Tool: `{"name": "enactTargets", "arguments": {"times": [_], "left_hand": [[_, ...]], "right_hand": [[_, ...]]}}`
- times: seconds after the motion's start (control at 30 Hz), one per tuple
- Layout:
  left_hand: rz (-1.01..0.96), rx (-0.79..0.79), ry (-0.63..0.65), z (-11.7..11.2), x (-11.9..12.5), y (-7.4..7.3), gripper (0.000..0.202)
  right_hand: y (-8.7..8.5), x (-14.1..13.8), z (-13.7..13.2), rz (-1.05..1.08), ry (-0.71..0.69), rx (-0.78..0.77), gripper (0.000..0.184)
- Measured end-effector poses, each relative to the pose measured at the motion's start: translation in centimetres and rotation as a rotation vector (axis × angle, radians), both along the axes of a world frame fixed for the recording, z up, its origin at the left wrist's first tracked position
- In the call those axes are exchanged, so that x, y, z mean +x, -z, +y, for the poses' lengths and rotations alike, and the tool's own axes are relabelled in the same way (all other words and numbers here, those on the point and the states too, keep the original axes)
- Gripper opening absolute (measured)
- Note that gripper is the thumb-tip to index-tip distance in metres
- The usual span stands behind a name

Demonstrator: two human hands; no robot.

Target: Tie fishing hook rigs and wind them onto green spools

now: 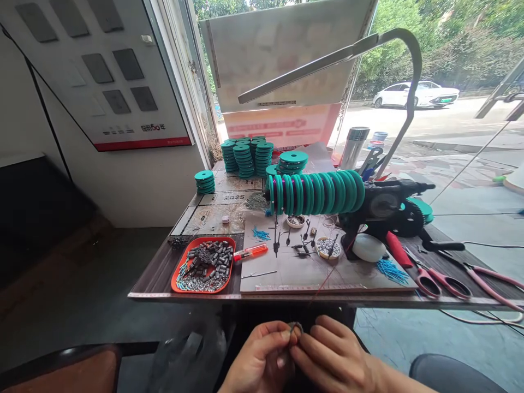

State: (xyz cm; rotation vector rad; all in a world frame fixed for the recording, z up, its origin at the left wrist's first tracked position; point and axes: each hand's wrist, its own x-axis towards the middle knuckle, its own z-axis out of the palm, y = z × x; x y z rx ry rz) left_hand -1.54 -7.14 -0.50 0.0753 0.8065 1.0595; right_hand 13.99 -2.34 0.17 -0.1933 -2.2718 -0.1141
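Observation:
Below the table's front edge, my left hand (264, 355) and my right hand (333, 352) meet with their fingertips pinched together. Between them is a small dark looped piece (295, 327), too small to make out fully. A thin red line (325, 281) runs from the board down toward my fingers. Several black weights on short wires (303, 248) lie on the pale work board (262, 281). Behind them, a row of green foam spools (319, 192) is threaded on the shaft of a black hand-cranked winder (385, 204).
An orange tray (175, 281) of metal weights and beads stands left, beside an orange-capped cutter (250, 251). Small bead dishes (328, 255), blue sticks (392, 271), scissors (442, 281) and pliers (491, 278) lie rightward. Spool stacks (244, 161) stand behind; a lamp arm (411, 82) arches above.

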Motion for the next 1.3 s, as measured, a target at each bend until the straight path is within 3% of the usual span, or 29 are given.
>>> {"name": "enactTargets", "arguments": {"times": [0.23, 0.3, 0.37, 0.47, 0.57, 0.7, 0.83, 1.07, 1.17, 1.3], "left_hand": [[0.215, 0.074, 0.130, 0.4, 0.4, -0.6, 0.029], [0.363, 0.106, 0.187, 0.5, 0.2, -1.0, 0.029], [0.621, 0.243, 0.229, 0.5, -0.1, -1.5, 0.026], [1.091, 0.528, 0.282, 0.3, -0.5, -2.1, 0.021], [1.329, 0.696, 0.315, -0.1, -0.6, -2.4, 0.022], [1.225, 0.779, 0.176, -0.3, -0.5, -2.1, 0.017], [0.915, 0.673, -0.033, 0.0, -0.4, -2.8, 0.028], [0.663, 0.428, 0.039, 0.0, -0.5, -3.4, 0.049], [0.606, 0.415, 0.023, -0.1, -0.6, -2.9, 0.043], [0.646, 0.410, -0.015, 0.0, -0.6, -2.3, 0.029]], "right_hand": [[0.9, 1.3, -0.3, -0.087, -0.012, -0.083, 0.038], [1.2, 1.6, -0.7, -0.104, -0.007, -0.076, 0.038], [1.0, 1.8, -1.0, -0.133, 0.000, -0.056, 0.038], [-0.5, 1.6, -1.3, -0.255, -0.020, -0.017, 0.039], [-3.1, 0.8, -0.6, -0.380, -0.111, 0.002, 0.038], [-6.2, -1.8, 1.6, -0.367, -0.290, 0.047, 0.032], [-6.6, -4.2, 3.9, -0.282, -0.337, 0.113, 0.030], [-5.3, -4.4, 5.6, -0.297, -0.279, 0.148, 0.029], [-5.1, -4.3, 5.5, -0.276, -0.268, 0.069, 0.033], [-3.9, -4.1, 5.4, -0.177, -0.210, -0.266, 0.024]]}}
